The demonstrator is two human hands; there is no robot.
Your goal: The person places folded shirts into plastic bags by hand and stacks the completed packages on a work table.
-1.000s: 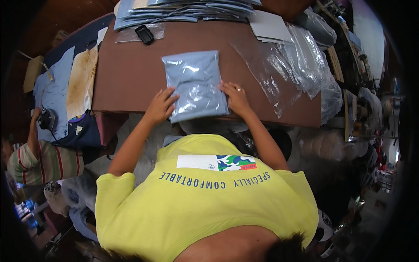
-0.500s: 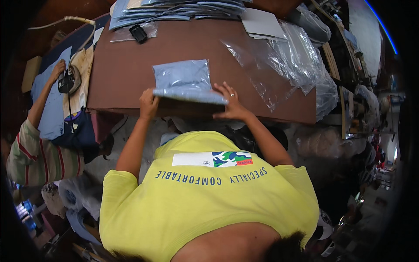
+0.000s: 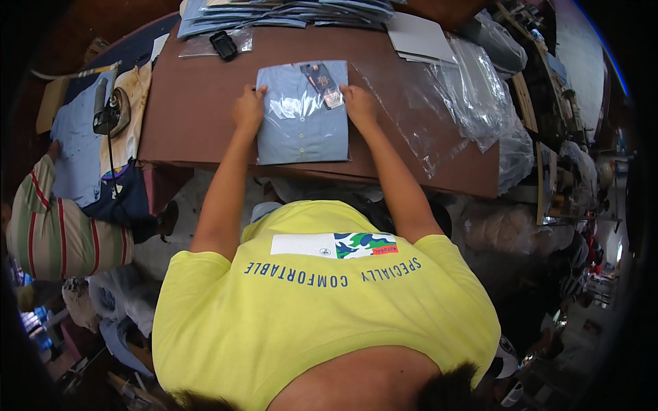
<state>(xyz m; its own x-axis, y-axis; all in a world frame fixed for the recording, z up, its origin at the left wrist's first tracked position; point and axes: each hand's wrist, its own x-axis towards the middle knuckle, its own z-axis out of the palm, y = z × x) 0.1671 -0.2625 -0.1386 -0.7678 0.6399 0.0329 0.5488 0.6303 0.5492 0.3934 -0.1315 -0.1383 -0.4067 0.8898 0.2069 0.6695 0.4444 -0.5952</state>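
A folded light-blue shirt [image 3: 295,133] in a clear plastic bag lies face up on the brown table [image 3: 199,103], its button front showing. A dark hang tag [image 3: 319,82] shows through the plastic at the shirt's upper right. My left hand [image 3: 248,109] grips the package by its left edge, fingers closed on it. On the opposite edge, my right hand [image 3: 360,106] is likewise closed on the package, with its fingertips near the tag.
Stacked blue packaged shirts [image 3: 274,15] stand at the far edge. A black device [image 3: 223,45] rests beside them. White sheets [image 3: 419,38] and loose clear bags [image 3: 473,89] lie at the right. To the left, an iron [image 3: 110,113] stands near a co-worker in a striped top [image 3: 65,229].
The package was folded over or tilted at the table's front edge. Now it lies flat with its front up and farther onto the table, both hands having moved to its sides.
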